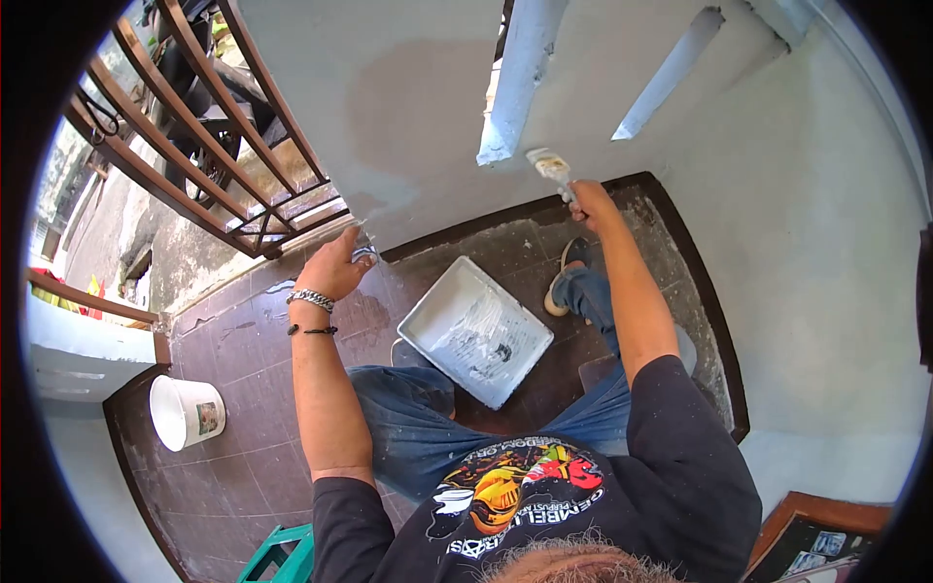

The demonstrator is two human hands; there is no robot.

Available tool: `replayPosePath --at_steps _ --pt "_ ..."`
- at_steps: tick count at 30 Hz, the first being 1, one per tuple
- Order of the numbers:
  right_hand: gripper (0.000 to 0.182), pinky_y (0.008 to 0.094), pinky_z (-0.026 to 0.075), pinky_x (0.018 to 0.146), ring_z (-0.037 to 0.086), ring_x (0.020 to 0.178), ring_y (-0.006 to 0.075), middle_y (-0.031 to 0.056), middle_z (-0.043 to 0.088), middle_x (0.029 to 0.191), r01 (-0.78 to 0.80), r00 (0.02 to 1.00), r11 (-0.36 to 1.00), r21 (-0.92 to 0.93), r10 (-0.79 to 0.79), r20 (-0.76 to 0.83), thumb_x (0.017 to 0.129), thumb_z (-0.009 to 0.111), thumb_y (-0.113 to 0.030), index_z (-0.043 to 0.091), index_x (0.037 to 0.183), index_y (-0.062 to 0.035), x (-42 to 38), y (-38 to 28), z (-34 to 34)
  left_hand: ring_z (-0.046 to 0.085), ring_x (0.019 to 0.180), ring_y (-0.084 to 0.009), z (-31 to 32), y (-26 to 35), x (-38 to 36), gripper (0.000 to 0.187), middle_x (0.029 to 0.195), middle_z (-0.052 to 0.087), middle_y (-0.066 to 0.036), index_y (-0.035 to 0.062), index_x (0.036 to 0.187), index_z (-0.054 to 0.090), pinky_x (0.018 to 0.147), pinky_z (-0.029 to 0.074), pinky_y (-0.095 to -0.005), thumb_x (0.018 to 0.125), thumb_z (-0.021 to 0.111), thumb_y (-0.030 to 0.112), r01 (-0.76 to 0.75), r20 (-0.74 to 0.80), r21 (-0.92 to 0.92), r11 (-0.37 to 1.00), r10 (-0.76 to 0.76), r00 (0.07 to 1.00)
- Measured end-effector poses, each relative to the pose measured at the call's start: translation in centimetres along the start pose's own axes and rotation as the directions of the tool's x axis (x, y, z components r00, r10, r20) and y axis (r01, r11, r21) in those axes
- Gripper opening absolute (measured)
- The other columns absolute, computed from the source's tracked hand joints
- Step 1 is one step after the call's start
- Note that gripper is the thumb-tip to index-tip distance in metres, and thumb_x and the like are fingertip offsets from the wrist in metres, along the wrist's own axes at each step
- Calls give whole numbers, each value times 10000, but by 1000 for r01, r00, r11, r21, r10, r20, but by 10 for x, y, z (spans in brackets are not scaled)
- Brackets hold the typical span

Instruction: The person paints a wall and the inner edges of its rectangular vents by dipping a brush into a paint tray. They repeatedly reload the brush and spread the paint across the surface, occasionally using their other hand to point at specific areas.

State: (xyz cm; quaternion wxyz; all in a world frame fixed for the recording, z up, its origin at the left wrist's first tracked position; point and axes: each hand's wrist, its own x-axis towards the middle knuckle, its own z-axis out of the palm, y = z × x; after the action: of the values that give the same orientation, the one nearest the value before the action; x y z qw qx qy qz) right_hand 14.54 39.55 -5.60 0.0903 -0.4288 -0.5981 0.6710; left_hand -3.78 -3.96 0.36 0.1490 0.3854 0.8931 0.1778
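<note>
The left arm reaches forward, a chain bracelet and a dark band at its wrist; the left hand hangs open, fingers apart; the right arm extends forward, elbow slightly bent; the right hand is closed, fingers curled.

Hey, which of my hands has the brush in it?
Your right hand holds the brush; your left hand, with the silver chain bracelet at its wrist, holds none.

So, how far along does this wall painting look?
Partway, I'd judge. The pale blue-grey wall at right looks coated. In hand: the right hand holds a pale flat paintbrush against or near the grey wall ahead. Probably left: that wall's darker patch, which doesn't match. The rectangular white tray holds wet-looking paint.
</note>
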Motion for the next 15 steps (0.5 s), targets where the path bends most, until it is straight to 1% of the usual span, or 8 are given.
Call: replayPosePath --at_steps 2,3,6,8,10,12,15 --pt "206 280 309 379 414 462 121 45 479 649 64 998 998 -12 -65 -23 961 502 -217 539 914 -20 2 -22 15 589 1097 -409 1 -2 1 566 1148 631 -253 33 1333 455 912 475 -459 862 646 283 -2 2 -9 1000 2 1000" --pt "190 274 302 389 405 464 112 44 486 680 90 996 996 12 -90 -23 959 507 -205 530 912 -23 0 -40 17 590 1096 -409 1 -3 2 566 1146 631 -254 33 1334 457 912 475 -459 861 646 282 2 1 -13 1000 -2 1000" --pt "172 264 292 398 388 467 95 35 484 709 195 981 979 54 -195 -11 955 512 -196 516 904 -32 -33 -90 16 592 1095 -408 1 -4 1 566 1141 633 -254 29 1334 463 917 475 -456 859 644 276 -6 -8 -14 1000 5 1000" --pt "165 257 288 404 379 470 88 29 478 717 207 978 976 61 -208 17 955 512 -195 508 898 -40 -52 -109 8 593 1093 -408 2 -4 0 566 1136 634 -257 23 1334 465 919 475 -455 857 642 272 -21 -26 -20 1000 21 999" --pt "161 251 284 409 369 471 82 23 471 718 235 970 970 60 -238 51 956 511 -192 503 893 -45 -65 -120 -1 595 1090 -409 2 -4 -1 567 1130 635 -262 17 1334 468 919 475 -454 856 639 269 -37 -52 -26 999 35 998" --pt "158 246 279 413 358 470 75 17 465 714 276 955 960 55 -280 94 958 509 -189 500 887 -49 -77 -123 -10 597 1084 -409 3 -5 -1 576 1125 635 -268 14 1338 461 914 477 -456 855 639 272 -42 -44 -27 999 41 998" --pt "157 241 294 419 373 474 72 12 476 727 366 929 929 58 -369 42 966 511 -199 507 914 -51 -105 -117 -17 603 1068 -413 6 -7 1 585 1111 638 -271 13 1340 451 901 480 -461 854 639 279 -63 -52 -34 997 61 997"
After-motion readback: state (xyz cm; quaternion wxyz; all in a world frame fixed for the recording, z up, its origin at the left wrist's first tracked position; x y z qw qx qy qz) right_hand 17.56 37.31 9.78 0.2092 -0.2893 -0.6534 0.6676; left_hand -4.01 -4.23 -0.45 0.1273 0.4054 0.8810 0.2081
